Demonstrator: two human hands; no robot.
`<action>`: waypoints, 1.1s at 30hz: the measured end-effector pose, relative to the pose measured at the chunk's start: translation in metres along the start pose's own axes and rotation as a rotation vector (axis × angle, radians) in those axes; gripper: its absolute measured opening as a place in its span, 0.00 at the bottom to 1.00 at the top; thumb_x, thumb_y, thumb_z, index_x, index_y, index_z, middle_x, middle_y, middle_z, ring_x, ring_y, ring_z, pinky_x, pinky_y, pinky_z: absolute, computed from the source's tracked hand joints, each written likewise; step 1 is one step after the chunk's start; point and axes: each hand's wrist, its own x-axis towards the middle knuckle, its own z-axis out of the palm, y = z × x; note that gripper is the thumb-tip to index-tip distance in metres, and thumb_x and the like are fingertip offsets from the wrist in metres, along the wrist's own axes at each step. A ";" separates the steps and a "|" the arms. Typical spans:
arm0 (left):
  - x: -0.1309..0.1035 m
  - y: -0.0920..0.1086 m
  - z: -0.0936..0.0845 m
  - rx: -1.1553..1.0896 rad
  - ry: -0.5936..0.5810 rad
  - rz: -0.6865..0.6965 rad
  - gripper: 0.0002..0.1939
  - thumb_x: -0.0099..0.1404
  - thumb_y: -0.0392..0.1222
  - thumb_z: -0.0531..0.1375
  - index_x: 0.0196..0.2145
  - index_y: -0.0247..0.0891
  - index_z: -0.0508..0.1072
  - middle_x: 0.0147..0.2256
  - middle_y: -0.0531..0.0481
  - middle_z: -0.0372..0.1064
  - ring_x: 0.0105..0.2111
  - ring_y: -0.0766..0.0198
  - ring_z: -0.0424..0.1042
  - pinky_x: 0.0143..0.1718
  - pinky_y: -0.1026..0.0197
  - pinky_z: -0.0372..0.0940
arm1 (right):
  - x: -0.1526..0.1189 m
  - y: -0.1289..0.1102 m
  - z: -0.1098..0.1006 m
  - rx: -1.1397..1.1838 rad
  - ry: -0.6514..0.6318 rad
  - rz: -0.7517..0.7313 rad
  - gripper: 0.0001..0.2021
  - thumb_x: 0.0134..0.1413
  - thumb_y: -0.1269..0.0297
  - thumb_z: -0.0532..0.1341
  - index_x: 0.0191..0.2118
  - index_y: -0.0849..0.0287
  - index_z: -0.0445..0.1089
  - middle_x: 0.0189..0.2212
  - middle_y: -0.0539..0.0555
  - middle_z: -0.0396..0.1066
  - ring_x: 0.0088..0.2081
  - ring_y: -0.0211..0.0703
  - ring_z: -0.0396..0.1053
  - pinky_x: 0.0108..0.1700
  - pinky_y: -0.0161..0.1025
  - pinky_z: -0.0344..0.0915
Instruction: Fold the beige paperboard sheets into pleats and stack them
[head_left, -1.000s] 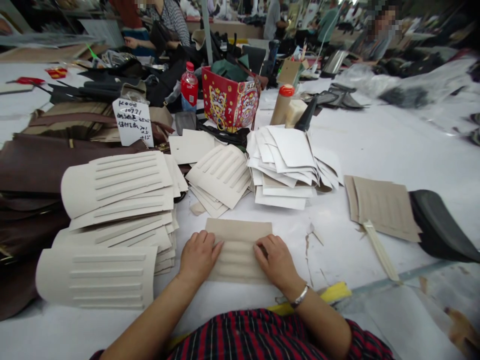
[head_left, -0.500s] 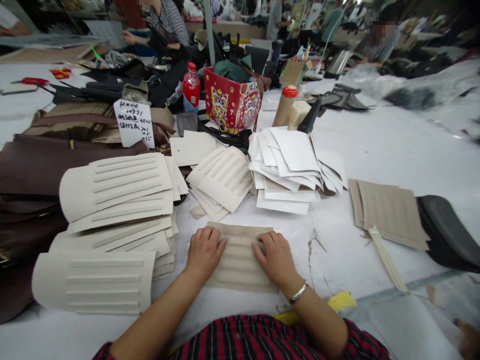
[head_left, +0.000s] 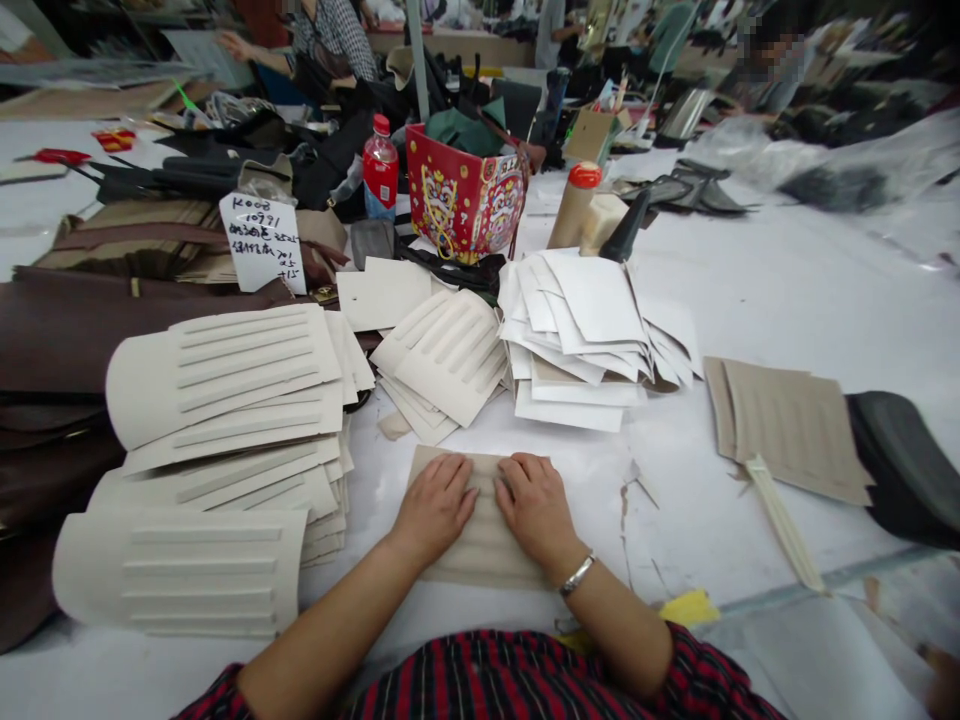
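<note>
both flat, open palms, left hand (head_left: 435,508) and right hand (head_left: 534,505), press the near ribbed beige panel (head_left: 486,550); press evenly along each ridge.

A white worktop (head_left: 787,290) carries stacks of cut pieces. At the near left lie cream ribbed panels (head_left: 225,380), their rounded ends pointing left, over dark brown leather (head_left: 67,330). Farther in sits a smaller fan of ribbed panels (head_left: 442,360), and just right of it a heap of plain white sheets (head_left: 585,330). Well to the right lie tan ribbed pieces (head_left: 787,425), with a pale strip (head_left: 780,520) at their near edge. At the far side stand a handwritten label (head_left: 262,243), a red-capped bottle (head_left: 379,170), a red patterned box (head_left: 461,195) and a red-capped tube (head_left: 574,205).
</note>
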 end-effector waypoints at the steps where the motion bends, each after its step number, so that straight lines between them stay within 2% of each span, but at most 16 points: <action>1: -0.001 -0.003 -0.002 -0.001 -0.005 -0.011 0.18 0.63 0.42 0.51 0.49 0.33 0.64 0.46 0.41 0.64 0.48 0.54 0.61 0.51 0.51 0.59 | -0.001 0.003 -0.002 0.000 0.001 0.006 0.09 0.54 0.66 0.54 0.40 0.59 0.66 0.37 0.57 0.65 0.40 0.46 0.59 0.44 0.45 0.58; 4: -0.005 -0.009 -0.007 0.016 0.003 -0.060 0.19 0.63 0.44 0.51 0.50 0.35 0.62 0.48 0.41 0.63 0.50 0.54 0.60 0.51 0.50 0.59 | -0.005 0.017 -0.010 0.038 -0.009 0.017 0.09 0.54 0.66 0.54 0.40 0.59 0.66 0.37 0.56 0.65 0.40 0.46 0.60 0.44 0.45 0.59; 7: -0.008 -0.011 -0.006 0.066 0.025 -0.092 0.22 0.62 0.46 0.52 0.51 0.33 0.61 0.53 0.39 0.58 0.53 0.52 0.57 0.52 0.50 0.58 | -0.013 0.037 -0.017 0.064 -0.006 0.006 0.13 0.54 0.72 0.50 0.45 0.59 0.65 0.39 0.57 0.66 0.43 0.45 0.61 0.45 0.44 0.60; 9: -0.010 -0.012 -0.004 0.092 0.017 -0.079 0.24 0.63 0.48 0.52 0.52 0.31 0.60 0.55 0.39 0.55 0.55 0.51 0.54 0.53 0.50 0.56 | -0.019 0.047 -0.022 -0.015 -0.021 -0.041 0.18 0.53 0.76 0.49 0.48 0.59 0.63 0.43 0.57 0.66 0.45 0.45 0.60 0.48 0.45 0.60; 12: -0.012 -0.010 -0.002 0.143 -0.031 -0.084 0.26 0.63 0.50 0.51 0.54 0.31 0.59 0.56 0.40 0.54 0.56 0.51 0.52 0.54 0.50 0.54 | -0.029 0.050 -0.026 -0.248 -0.101 -0.135 0.21 0.52 0.77 0.50 0.53 0.60 0.60 0.49 0.57 0.63 0.49 0.48 0.58 0.54 0.50 0.53; 14: -0.013 -0.007 -0.004 0.193 -0.058 -0.130 0.27 0.63 0.51 0.50 0.55 0.33 0.58 0.58 0.41 0.51 0.57 0.50 0.50 0.55 0.48 0.50 | -0.038 0.046 -0.029 -0.389 -0.138 -0.165 0.22 0.52 0.76 0.51 0.55 0.63 0.58 0.52 0.59 0.61 0.52 0.51 0.55 0.57 0.53 0.49; 18: -0.013 0.001 -0.010 0.274 -0.074 -0.196 0.26 0.63 0.51 0.49 0.56 0.37 0.56 0.60 0.45 0.45 0.59 0.48 0.43 0.56 0.40 0.42 | -0.059 0.030 -0.036 -0.496 -0.155 -0.193 0.22 0.51 0.77 0.51 0.54 0.69 0.60 0.52 0.63 0.61 0.54 0.53 0.54 0.57 0.52 0.49; 22: -0.014 0.004 -0.014 0.264 -0.037 -0.174 0.23 0.64 0.49 0.48 0.54 0.38 0.60 0.60 0.46 0.46 0.59 0.49 0.44 0.56 0.40 0.40 | -0.058 0.008 -0.028 -0.357 -0.095 -0.189 0.18 0.53 0.75 0.50 0.51 0.64 0.64 0.51 0.60 0.63 0.53 0.49 0.57 0.57 0.51 0.50; 27: -0.019 -0.005 -0.013 0.248 0.068 -0.295 0.21 0.64 0.41 0.47 0.54 0.32 0.61 0.58 0.42 0.52 0.58 0.53 0.48 0.56 0.49 0.48 | -0.037 -0.021 0.001 -0.115 -0.101 -0.300 0.21 0.58 0.62 0.50 0.56 0.60 0.57 0.55 0.56 0.58 0.57 0.46 0.51 0.58 0.49 0.47; 29: -0.020 -0.007 -0.013 0.248 0.042 -0.276 0.19 0.64 0.37 0.48 0.51 0.35 0.63 0.57 0.45 0.54 0.57 0.53 0.50 0.56 0.49 0.48 | -0.035 -0.024 0.006 -0.104 -0.116 -0.302 0.21 0.57 0.62 0.50 0.57 0.60 0.56 0.56 0.56 0.57 0.58 0.46 0.50 0.59 0.49 0.46; 33: -0.019 -0.010 -0.020 0.247 -0.077 -0.139 0.19 0.62 0.34 0.49 0.50 0.40 0.65 0.55 0.49 0.58 0.55 0.53 0.54 0.54 0.50 0.50 | -0.037 -0.021 0.005 -0.117 -0.115 -0.313 0.22 0.56 0.63 0.51 0.57 0.59 0.56 0.56 0.57 0.57 0.58 0.45 0.50 0.59 0.49 0.45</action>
